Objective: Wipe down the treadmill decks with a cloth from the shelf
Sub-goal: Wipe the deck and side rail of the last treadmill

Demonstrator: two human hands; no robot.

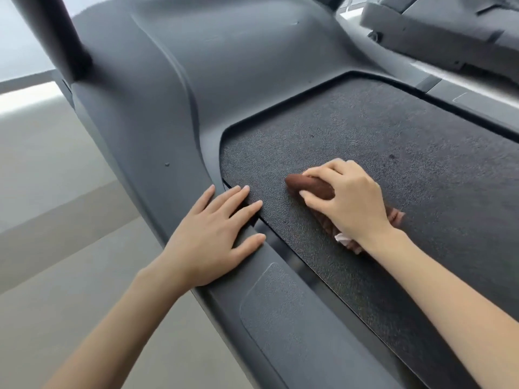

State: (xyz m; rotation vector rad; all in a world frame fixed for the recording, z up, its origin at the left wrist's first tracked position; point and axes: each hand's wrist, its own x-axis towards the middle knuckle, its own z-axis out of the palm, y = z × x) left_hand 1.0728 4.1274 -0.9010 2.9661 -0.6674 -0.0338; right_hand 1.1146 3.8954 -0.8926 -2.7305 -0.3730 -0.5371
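A dark textured treadmill belt [379, 141] fills the middle and right of the view, framed by a grey plastic deck. My right hand [348, 200] grips a bunched brown cloth [311, 186] and holds it down on the belt near its front left corner; part of the cloth, with a pale patch, shows under my wrist. My left hand [216, 234] lies flat with fingers spread on the grey side rail [280, 304], its fingertips reaching the belt's edge.
The grey motor cover [224, 66] rises ahead of the belt. A dark upright post [64, 37] stands at the upper left. A second grey machine [449, 32] sits at the upper right. Pale floor [56, 192] lies to the left.
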